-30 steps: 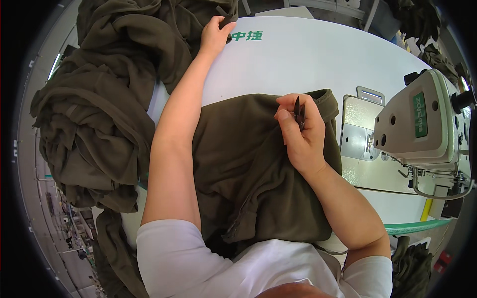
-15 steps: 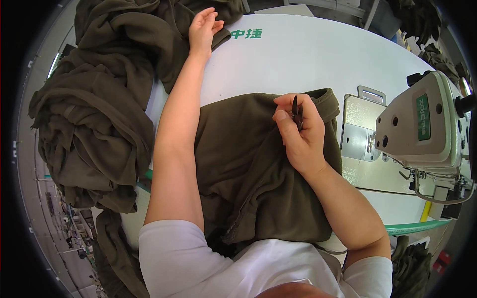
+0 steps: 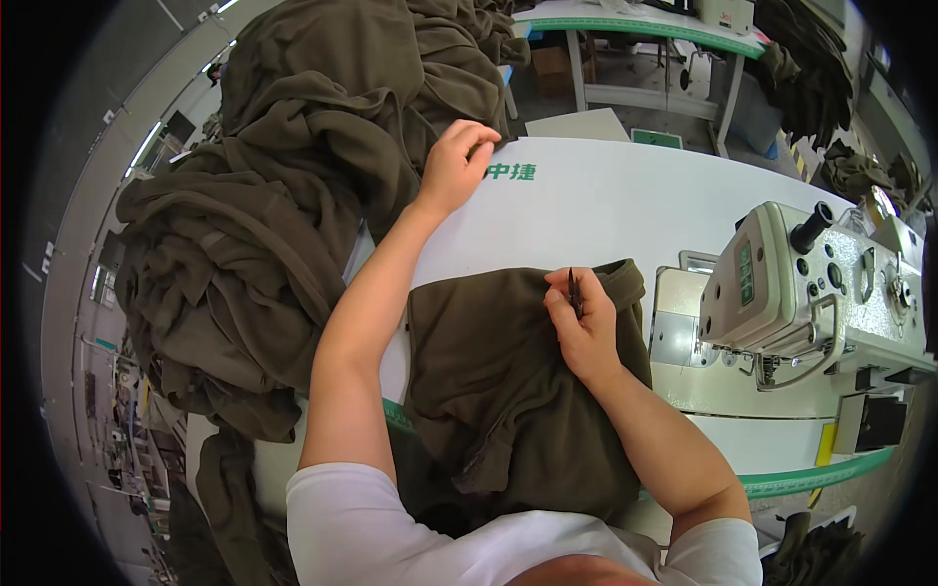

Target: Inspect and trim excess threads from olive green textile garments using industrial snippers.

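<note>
My left hand (image 3: 455, 168) is stretched to the near edge of a large heap of olive-brown cloth (image 3: 322, 59). Its fingers are bent together, with the fingertips closed at a cloth edge. In my right hand (image 3: 589, 332) I hold small dark thread snips (image 3: 575, 293), blades pointing away from me. This hand rests over an olive-brown garment piece (image 3: 469, 342) spread on the white table and hanging off its front edge toward my lap. A folded, seamed band (image 3: 622, 280) lies at the piece's far right corner. The palm hides part of the snips.
On the right stands a white sewing machine (image 3: 772, 273), its metal needle plate (image 3: 677, 337) close beside the garment piece. The white table (image 3: 606, 195) has a green front edge (image 3: 821, 477). More dark cloth (image 3: 806, 78) hangs at the far right, near another table (image 3: 625, 24).
My view has tilted up, so things sit lower in the picture. My left hand's fingers, spread before, have bent closed at the heap's edge. The right hand still holds the snips over the garment piece.
</note>
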A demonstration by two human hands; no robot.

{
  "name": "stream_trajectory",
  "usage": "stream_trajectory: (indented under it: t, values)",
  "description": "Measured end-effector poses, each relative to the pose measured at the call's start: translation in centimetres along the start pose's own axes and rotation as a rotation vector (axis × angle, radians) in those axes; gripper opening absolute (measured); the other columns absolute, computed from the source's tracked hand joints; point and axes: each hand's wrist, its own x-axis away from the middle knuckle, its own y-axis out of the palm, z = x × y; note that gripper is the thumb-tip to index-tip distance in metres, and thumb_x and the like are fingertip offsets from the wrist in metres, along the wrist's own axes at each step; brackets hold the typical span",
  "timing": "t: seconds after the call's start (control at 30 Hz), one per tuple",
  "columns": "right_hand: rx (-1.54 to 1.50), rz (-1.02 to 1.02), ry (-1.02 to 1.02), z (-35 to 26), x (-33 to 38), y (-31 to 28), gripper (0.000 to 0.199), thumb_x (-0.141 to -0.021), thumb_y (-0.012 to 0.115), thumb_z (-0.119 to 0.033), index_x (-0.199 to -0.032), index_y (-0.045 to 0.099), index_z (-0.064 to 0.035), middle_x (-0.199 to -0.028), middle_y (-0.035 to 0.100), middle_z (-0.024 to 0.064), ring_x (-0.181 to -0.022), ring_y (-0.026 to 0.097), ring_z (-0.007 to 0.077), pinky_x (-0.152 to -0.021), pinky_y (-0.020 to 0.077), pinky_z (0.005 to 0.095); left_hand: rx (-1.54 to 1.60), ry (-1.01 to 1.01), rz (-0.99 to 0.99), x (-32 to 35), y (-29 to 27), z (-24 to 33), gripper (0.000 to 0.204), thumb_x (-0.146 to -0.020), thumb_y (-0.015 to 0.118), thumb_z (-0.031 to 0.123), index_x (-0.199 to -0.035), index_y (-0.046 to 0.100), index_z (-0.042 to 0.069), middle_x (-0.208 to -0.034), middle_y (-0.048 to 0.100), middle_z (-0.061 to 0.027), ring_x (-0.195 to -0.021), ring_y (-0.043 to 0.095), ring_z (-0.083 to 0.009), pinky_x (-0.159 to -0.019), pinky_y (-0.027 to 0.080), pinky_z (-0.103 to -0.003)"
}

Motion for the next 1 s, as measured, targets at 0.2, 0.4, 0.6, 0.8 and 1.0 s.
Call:
stream_trajectory:
  t: [0.2,0.4,0.6,0.8,1.0]
  values:
    - [-0.031,0.035,0.021,-0.5,-0.2,0.0,0.011,-0.091,0.054,-0.007,-0.101,0.054,-0.002,-0.077,0.053,-0.003,-0.065,0.044,0.0027,-0.058,0.0367,0.0185,-0.314,0.182,-0.096,-1.4,-2.8,2.0,0.022,-0.082,0.062,0.007,-0.104,0.06,0.004,-0.108,0.056,-0.0105,-0.083,0.061,-0.0245,-0.076,0.049,-0.034]
    - [-0.017,0.031,-0.032,-0.7,-0.1,0.4,0.009,-0.091,0.055,-0.007,-0.098,0.055,-0.0015,-0.075,0.052,-0.0032,-0.065,0.045,0.003,-0.059,0.0372,0.019,-0.191,-0.272,0.195,-6.1,-3.0,-4.5,0.064,-0.08,0.066,0.013,-0.136,0.036,0.008,-0.142,0.03,-0.0128,-0.102,0.06,-0.0219,-0.079,0.051,-0.031]
    - [-0.061,-0.008,-0.006,-1.5,0.1,0.8,0.009,-0.09,0.056,-0.008,-0.096,0.056,-0.0011,-0.072,0.05,-0.0042,-0.065,0.043,0.0029,-0.059,0.0363,0.0194,-0.445,-0.53,0.427,-8.7,-4.8,-11.1,0.079,-0.074,0.07,0.015,-0.141,0.028,0.006,-0.148,0.022,-0.0248,-0.107,0.058,-0.0355,-0.093,0.046,-0.039]
    - [-0.029,0.009,-0.021,-0.9,-0.2,-0.2,0.009,-0.09,0.056,-0.007,-0.096,0.056,-0.0009,-0.072,0.048,-0.0047,-0.064,0.042,0.0028,-0.058,0.0356,0.0193,-0.57,-0.663,0.263,-10.5,-5.6,-10.3,0.06,-0.075,0.071,0.019,-0.127,0.048,0.002,-0.128,0.051,-0.0231,-0.107,0.058,-0.0375,-0.094,0.045,-0.041]
    - [-0.035,-0.008,-0.032,-1.1,-0.2,-0.1,0.009,-0.09,0.056,-0.007,-0.096,0.056,-0.0009,-0.072,0.049,-0.0048,-0.064,0.041,0.0027,-0.058,0.0351,0.0192,0.009,-0.41,0.839,-11.1,-18.9,-6.5,0.034,-0.08,0.072,0.024,-0.101,0.068,-0.002,-0.096,0.07,-0.0109,-0.085,0.063,-0.0191,-0.08,0.047,-0.032]
